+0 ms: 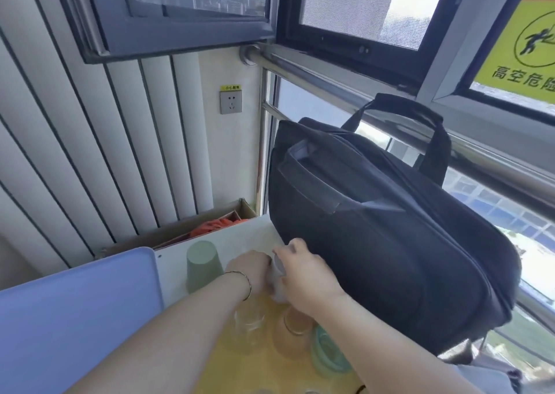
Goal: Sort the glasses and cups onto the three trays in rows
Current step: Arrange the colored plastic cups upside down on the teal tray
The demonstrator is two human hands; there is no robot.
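The biggest thing I see is a black bag [375, 228]. It stands on the far right part of the white table [249, 237], against the window rail. At the left lies a blue tray [75, 318], and its corner comes close to the table's far edge. Beside it, nearer to me, is a yellow tray [222, 363], partly covered by both forearms.

My left hand [249, 269] and right hand [303, 269] meet just in front of the bag, with a pale grey cup [277, 276] between them. The right hand grips this cup: the thumb lies on its upper end and the fingers are curled round its far side. The left hand touches the cup's other side, but its fingers are hidden behind the hand, so I cannot tell whether they hold it. The cup is at the far edge of the yellow tray, and I cannot tell if it stands or is lifted.

A green cup [202, 266] stands upside down on the table, between the blue tray and the left hand. On the yellow tray I see a clear glass [249, 330], an orange cup [289, 336] just beside it, and a teal cup [327, 354] lying tilted under the right forearm.
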